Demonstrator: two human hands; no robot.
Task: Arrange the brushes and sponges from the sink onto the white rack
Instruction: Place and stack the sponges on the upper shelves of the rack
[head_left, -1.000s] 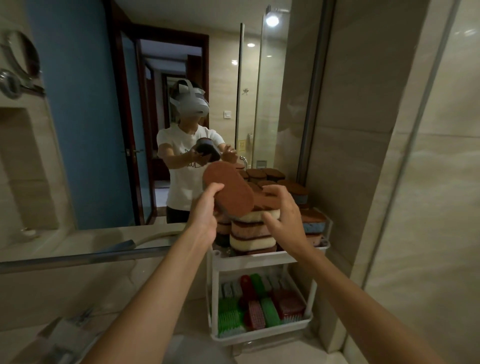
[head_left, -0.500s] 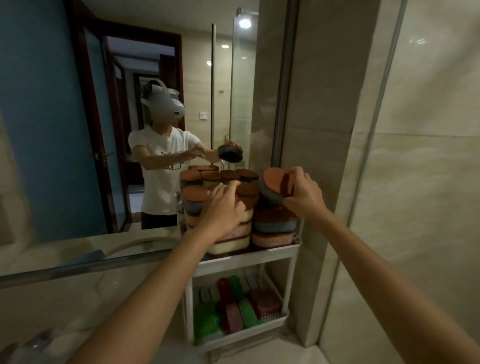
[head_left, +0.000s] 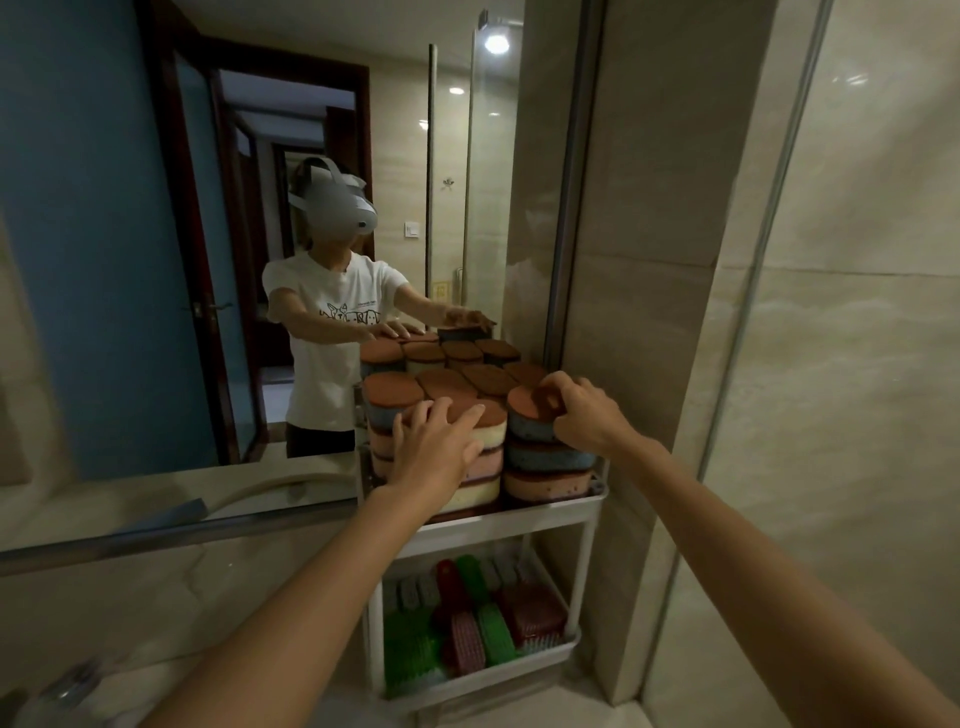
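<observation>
Our left hand (head_left: 434, 449) lay flat, fingers spread, on the front sponge stack (head_left: 480, 491) on the top shelf of the white rack (head_left: 540, 512). Our right hand (head_left: 584, 421) gripped the blue sponge (head_left: 527, 426) topping the right-hand stack. Brushes (head_left: 467, 629) sat on the lower shelf. The shirt print (head_left: 353, 313) in the mirror was unreadable.

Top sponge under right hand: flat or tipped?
Flat. The sponge sits level atop the right stack, brown side up, right hand gripping it.

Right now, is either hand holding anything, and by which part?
Right hand grips the top sponge of the right stack by its right end, curled over the brown face. Left hand only rests on the left stack.
</observation>
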